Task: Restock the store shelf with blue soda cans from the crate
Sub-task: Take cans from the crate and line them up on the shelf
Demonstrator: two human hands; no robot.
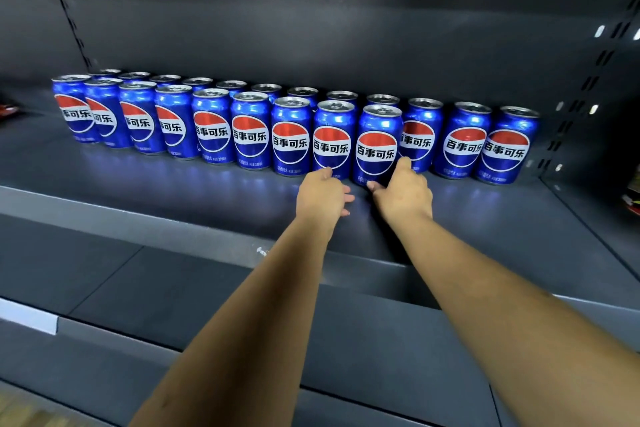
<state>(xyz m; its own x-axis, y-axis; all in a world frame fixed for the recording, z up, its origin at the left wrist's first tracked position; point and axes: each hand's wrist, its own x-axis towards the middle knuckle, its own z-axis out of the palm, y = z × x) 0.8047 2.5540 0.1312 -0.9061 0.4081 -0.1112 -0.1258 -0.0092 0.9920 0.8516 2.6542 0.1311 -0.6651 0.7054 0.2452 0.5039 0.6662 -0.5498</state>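
Blue soda cans (249,128) stand upright in two rows along the dark shelf (173,191). Both arms reach in. The right hand (403,189) grips the base of one front-row can (377,144), thumb on one side, fingers curled round the other. The left hand (322,192) rests beside the neighbouring can (334,139), fingers loosely curled, holding nothing.

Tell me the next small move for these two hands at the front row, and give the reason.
Probably let go and draw both hands back. The right hand grips a blue soda can already upright on the shelf; the left hand only touches its neighbour.
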